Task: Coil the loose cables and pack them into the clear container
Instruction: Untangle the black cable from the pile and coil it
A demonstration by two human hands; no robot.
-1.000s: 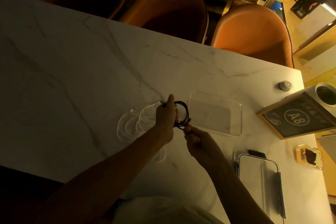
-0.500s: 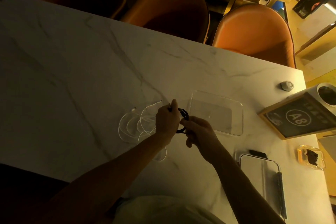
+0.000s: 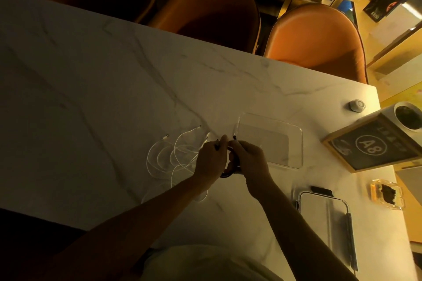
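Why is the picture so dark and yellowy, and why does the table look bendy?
Head view: dim, warm light tints everything amber; the near-left of the marble table sinks into shadow, while its right side is brighter. The wide-angle lens bows the table's edges. The black cable between the left hand and right hand is hard to make out; the clear container shows mainly as faint rim highlights.

A white marble-patterned table (image 3: pixel 114 80), crossed by grey veins, is seen from above in dim, warm light. Loose white cables (image 3: pixel 175 155) are spread in loops on it near the middle. Just to their right a clear container (image 3: pixel 294 143) is set, open and empty. Nearer the front edge a clear lid (image 3: pixel 319 217) with dark clips is laid flat. Toward the right edge a small round white object (image 3: pixel 357 105), a framed sign (image 3: pixel 374 146) marked A8, and a small clear case (image 3: pixel 387 194) with a dark item inside are placed.
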